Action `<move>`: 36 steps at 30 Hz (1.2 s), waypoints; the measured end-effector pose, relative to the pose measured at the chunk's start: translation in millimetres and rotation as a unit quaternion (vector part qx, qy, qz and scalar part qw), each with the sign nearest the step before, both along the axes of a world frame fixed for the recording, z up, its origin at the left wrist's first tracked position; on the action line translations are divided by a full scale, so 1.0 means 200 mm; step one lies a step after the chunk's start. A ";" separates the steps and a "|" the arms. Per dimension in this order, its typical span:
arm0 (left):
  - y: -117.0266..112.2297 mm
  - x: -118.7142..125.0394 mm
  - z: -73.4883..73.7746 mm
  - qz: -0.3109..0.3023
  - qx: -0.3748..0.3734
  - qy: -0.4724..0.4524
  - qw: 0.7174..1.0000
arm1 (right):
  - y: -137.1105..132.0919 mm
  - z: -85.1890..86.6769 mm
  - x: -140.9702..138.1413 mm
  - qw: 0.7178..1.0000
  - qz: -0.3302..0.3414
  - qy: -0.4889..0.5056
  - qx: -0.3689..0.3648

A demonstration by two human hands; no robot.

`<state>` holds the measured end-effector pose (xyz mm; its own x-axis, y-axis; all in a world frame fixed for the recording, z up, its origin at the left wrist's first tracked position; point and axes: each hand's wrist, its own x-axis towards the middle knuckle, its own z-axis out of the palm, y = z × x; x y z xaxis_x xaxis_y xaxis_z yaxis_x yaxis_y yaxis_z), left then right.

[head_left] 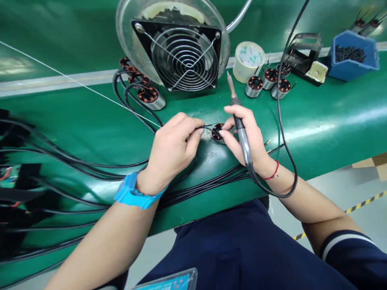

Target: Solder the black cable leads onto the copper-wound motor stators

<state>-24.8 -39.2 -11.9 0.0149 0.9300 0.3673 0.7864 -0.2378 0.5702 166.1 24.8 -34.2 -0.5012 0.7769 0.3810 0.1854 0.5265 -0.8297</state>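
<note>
**Steady hands at the motor, iron parked in the grip**

Closest in, a bunch of cables [208,185] runs across the bench [320,129], under the wrists. I'd keep them flat so nothing snags, same with the iron's cord [280,112] looping over the right forearm.

Left hand [175,147] is pinching a wire [208,126] near its end, thumb against fingers. Nice short grip imo; the less sticks out, the less it wobbles.

Right hand [252,135] has the iron [245,147] tucked between its fingers, with thumb and a fingertip at the motor [217,131]. Can't tell if they're gripping the body or a lead on it. The motor sits on the bench between both hands, just past the left fingertips.

The hot end points away, toward the fan [189,66], which is where I'd want it while fingers are this close. Watch the swing though: other motors [254,85] stand to the right, just in front of the tape [248,62].
</note>
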 end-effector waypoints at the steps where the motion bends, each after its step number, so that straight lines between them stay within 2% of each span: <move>1: 0.00 -0.01 0.00 0.006 0.001 0.010 1.000 | -0.01 -0.01 0.00 0.999 0.008 -0.015 0.029; 5: 0.00 -0.03 0.01 0.015 -0.016 0.039 0.999 | -0.03 -0.03 -0.01 0.989 0.042 -0.078 0.118; 8: 0.00 -0.03 0.03 -0.003 -0.027 0.024 0.999 | -0.01 -0.04 -0.01 0.986 0.029 -0.103 0.128; 10: 0.00 -0.03 0.04 -0.020 -0.044 -0.010 0.999 | 0.01 -0.04 -0.01 0.990 0.027 -0.091 0.104; 15: 0.00 -0.04 0.04 -0.025 -0.119 -0.142 0.982 | 0.01 -0.02 -0.01 0.999 0.021 -0.019 -0.018; 17: 0.01 -0.05 0.03 -0.024 -0.142 -0.187 0.972 | -0.01 -0.01 -0.02 0.999 0.020 0.009 -0.027; 21: 0.01 -0.04 0.03 -0.021 -0.146 -0.224 0.964 | -0.02 0.00 -0.02 0.998 0.027 0.030 0.040; 25: 0.01 -0.03 0.01 -0.016 -0.136 -0.225 0.965 | -0.01 0.00 0.00 0.982 0.073 -0.030 0.171; 27: 0.01 -0.03 0.01 -0.023 -0.130 -0.212 0.968 | 0.00 0.00 0.00 0.974 0.082 -0.069 0.201; 30: 0.00 -0.01 0.03 -0.017 -0.131 -0.196 0.972 | -0.01 0.01 0.00 0.976 0.082 -0.079 0.186; 36: 0.01 0.02 0.08 0.011 -0.163 -0.191 0.968 | -0.02 0.02 -0.02 0.994 0.067 0.008 0.089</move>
<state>-20.2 -38.1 4.3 -0.0862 0.9959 0.0282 0.5057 0.0193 0.8625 161.9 19.9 -29.4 -0.5882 0.6229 0.5157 0.0915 0.6849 -0.7229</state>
